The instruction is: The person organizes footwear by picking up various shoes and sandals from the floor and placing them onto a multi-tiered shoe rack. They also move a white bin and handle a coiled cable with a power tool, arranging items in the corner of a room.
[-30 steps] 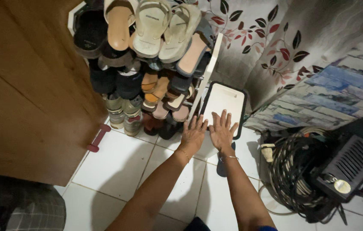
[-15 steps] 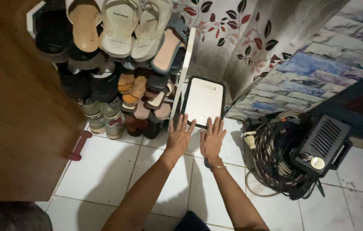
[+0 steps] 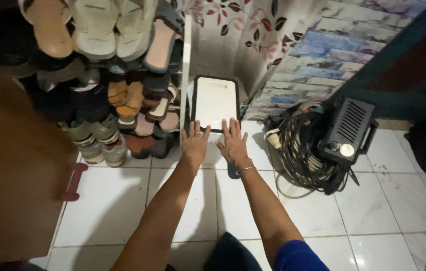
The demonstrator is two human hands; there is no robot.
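Hands have slid back over the last second: my left hand (image 3: 194, 144) and right hand (image 3: 233, 145), both spread flat and gripping nothing, now sit off the white black-rimmed board (image 3: 215, 103) leaning beside the shoe rack (image 3: 184, 75), only fingertips near its lower edge.

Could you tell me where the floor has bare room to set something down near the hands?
Bare white tiles lie between the shoe rack, the wooden door and the left hand. More bare tiles lie beyond the cable coil. It is crowded around the white board by the right hand.
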